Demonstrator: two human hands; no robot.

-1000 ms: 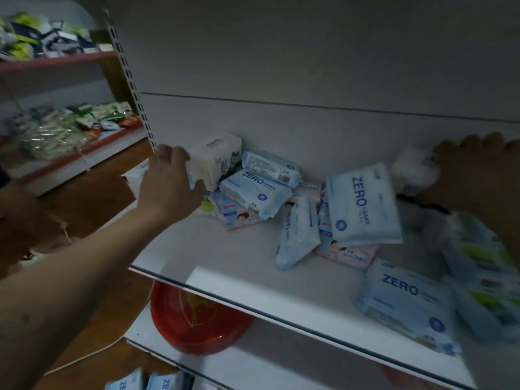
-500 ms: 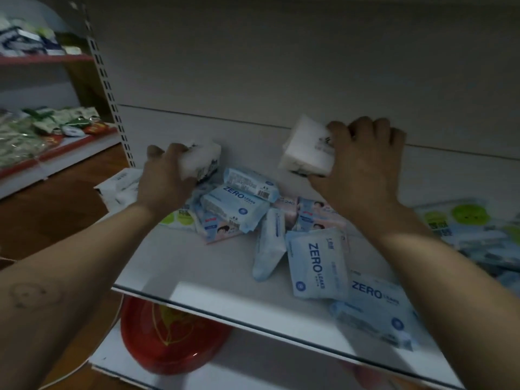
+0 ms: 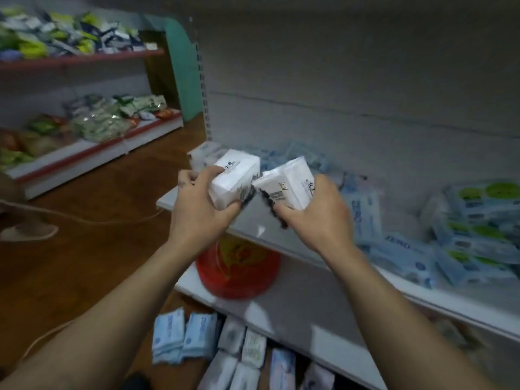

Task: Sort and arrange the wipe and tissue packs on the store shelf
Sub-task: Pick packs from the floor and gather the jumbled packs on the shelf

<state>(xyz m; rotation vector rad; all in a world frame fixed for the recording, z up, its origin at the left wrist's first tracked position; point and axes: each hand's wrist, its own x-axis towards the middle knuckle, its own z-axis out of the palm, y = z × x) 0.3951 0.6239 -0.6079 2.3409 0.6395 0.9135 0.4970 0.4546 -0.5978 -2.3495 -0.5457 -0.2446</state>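
Moved: both hands have come back from the shelf's rear panel and drawn together. Half a second ago the two white packs were well apart; now their lower corners nearly meet.
Left hand (image 3: 197,209): curled round the left tissue pack (image 3: 235,175), fingers (image 3: 203,175) over its left end, thumb under its lower edge.
Right hand (image 3: 315,218): curled round the right tissue pack (image 3: 289,184), thumb across the barcoded face, fingers wrapped behind its right side.
Left tissue pack: white, tilted, printed end up and away from the fingers, held in the air in front of the shelf edge.
Right tissue pack: white, tilted the other way, just beside the left fingers' pack; whether the two touch cannot be told.
Shelf (image 3: 253,230): white, directly beyond and below both thumbs.
White packs (image 3: 202,153): on the shelf just beyond the left fingers.
Blue wipe packs (image 3: 365,218): blurred, lying loose just right of the right fingers.
Green-labelled packs (image 3: 478,220): stacked well to the right of the right hand.
Red basin (image 3: 239,266): on the lower shelf, below and between the wrists.
Bottom packs (image 3: 183,339): blue and white, in rows far below the hands, between the forearms.
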